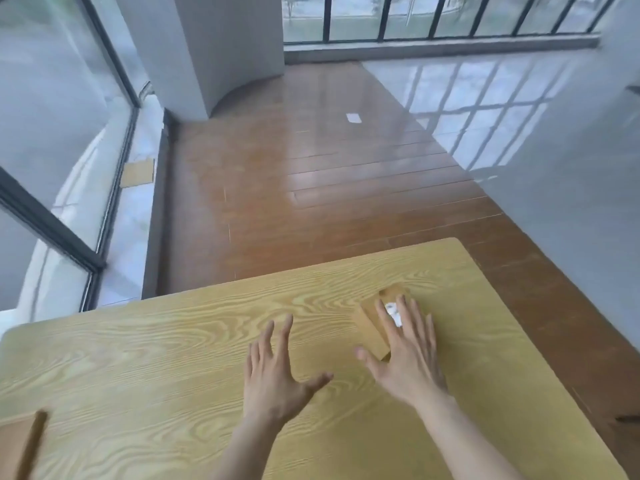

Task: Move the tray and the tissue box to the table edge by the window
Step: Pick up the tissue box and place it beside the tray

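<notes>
Wooden table point(138, 358), tissue box point(374, 327) under right hand point(405, 362)

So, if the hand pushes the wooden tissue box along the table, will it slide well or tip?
The tissue box looks low and long and lies flat, so it probably slides rather than tips. The table looks smooth, so little drag is likely. The right hand, spread over its top, could probably lift it alone.

Two bare forearms reach forward. The left hand point(277, 379) is open, fingers spread, palm down. The right hand point(405, 358) is also open, fingers splayed and extended forward, palm down.
</notes>
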A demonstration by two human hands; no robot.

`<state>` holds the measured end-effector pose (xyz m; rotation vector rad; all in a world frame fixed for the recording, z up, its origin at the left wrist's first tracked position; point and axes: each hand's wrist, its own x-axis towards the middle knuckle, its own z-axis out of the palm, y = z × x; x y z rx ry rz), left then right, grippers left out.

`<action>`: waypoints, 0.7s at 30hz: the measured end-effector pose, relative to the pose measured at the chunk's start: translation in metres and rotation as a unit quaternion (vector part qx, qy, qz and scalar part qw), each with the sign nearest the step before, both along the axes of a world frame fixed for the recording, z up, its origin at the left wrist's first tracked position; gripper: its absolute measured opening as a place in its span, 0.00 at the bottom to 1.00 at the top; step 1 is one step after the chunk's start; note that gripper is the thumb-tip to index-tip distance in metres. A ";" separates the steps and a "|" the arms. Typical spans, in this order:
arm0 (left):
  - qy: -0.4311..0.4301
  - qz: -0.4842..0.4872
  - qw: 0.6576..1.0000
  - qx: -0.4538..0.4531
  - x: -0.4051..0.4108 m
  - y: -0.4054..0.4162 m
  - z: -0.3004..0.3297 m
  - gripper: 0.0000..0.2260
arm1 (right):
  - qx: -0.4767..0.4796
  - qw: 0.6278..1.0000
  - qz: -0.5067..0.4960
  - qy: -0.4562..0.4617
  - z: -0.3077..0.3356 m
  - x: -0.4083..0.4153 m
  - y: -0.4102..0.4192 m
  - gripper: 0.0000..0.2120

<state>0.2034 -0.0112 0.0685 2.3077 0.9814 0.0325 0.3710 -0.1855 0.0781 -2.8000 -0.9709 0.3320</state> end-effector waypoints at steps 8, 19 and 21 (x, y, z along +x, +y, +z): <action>-0.054 0.045 0.985 -0.157 0.077 -0.051 -0.012 0.52 | 0.103 0.976 -0.105 0.160 -0.021 0.080 -0.049 0.50; -0.073 0.196 0.896 -0.391 0.131 -0.075 -0.035 0.46 | 0.287 0.827 -0.274 0.398 -0.073 0.126 -0.037 0.35; -0.061 0.202 0.890 -0.404 0.140 -0.079 -0.040 0.44 | 0.287 0.830 -0.273 0.393 -0.078 0.126 -0.035 0.25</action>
